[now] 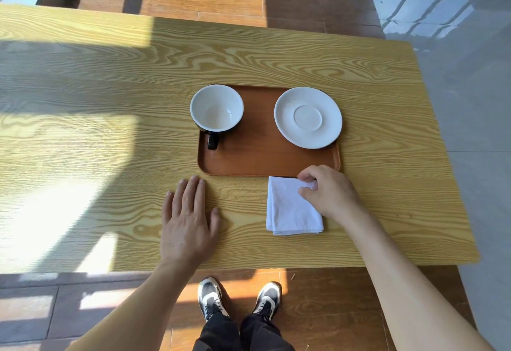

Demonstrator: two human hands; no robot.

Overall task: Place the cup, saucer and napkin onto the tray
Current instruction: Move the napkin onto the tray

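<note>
A brown wooden tray (262, 154) lies in the middle of the table. On its far left corner stands a cup (216, 108), white inside and black outside, with its handle toward me. A white saucer (307, 117) rests on the tray's right side. A folded white napkin (290, 208) lies flat on the table just in front of the tray's near right edge. My right hand (329, 191) pinches the napkin's far right corner between thumb and fingers. My left hand (188, 218) lies flat, palm down, on the table in front of the tray's near left corner, holding nothing.
The light wooden table (110, 129) has its near edge just behind my wrists and its right edge beyond the saucer. Bright sun patches fall on its left part. My feet (237, 299) stand on the brown floor below.
</note>
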